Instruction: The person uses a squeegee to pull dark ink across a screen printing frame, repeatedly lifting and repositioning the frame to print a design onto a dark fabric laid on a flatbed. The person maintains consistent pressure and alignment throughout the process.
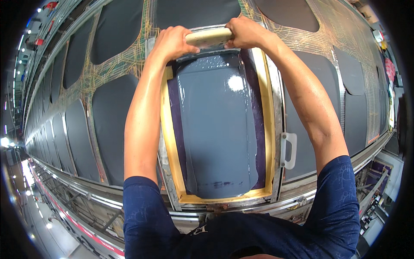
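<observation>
Both my arms reach to the far end of a screen printing frame (276, 116), whose inner border is yellow. My left hand (174, 42) is closed round the left end of a pale squeegee (209, 37). Its right end is gripped by my right hand (246, 33). The squeegee lies crosswise at the frame's far side; its lower edge is partly hidden. Wet, glossy grey ink (215, 125) covers most of the mesh, with a dark purple strip (176, 112) along each side. Near the front edge of the ink are small dark patches.
Dark, round-cornered panels (114, 125) lie in rows on a long table marked with crossing coloured lines (116, 62). A white handle (290, 150) sticks out from the frame's right side. Metal rails (297, 200) run along the table's near edge.
</observation>
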`<state>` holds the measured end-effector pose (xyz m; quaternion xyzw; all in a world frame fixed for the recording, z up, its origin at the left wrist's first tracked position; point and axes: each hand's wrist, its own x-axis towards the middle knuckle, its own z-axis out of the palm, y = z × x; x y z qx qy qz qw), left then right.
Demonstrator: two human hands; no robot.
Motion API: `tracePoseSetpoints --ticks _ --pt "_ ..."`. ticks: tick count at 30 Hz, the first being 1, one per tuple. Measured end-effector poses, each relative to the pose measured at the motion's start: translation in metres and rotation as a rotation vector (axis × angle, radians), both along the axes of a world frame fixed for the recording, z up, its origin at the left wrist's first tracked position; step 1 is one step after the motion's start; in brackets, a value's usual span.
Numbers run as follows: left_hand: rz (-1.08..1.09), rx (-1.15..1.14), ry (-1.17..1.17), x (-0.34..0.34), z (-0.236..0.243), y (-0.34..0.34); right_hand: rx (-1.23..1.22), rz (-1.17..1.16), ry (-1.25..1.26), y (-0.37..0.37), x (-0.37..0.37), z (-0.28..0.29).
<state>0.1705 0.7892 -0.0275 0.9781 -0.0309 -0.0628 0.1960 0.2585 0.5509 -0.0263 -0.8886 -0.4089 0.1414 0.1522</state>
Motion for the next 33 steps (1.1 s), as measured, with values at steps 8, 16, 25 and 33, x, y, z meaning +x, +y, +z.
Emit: tracePoseSetpoints --ticks 8,16,25,33 --pt "-0.003 -0.011 -0.036 -0.113 -0.003 -0.029 -0.027 0.003 -0.028 -0.028 -0.103 -0.004" --pt "-0.091 -0.072 -0.151 -0.319 -0.001 -0.098 -0.075 0.008 -0.05 -0.101 -0.316 0.009" --pt "-0.083 -0.117 -0.149 -0.387 0.01 -0.119 -0.039 0.047 0.005 -0.128 -0.379 0.019" --pt "-0.08 0.026 -0.264 -0.141 0.001 -0.032 -0.03 0.027 -0.189 -0.038 -0.126 -0.001"
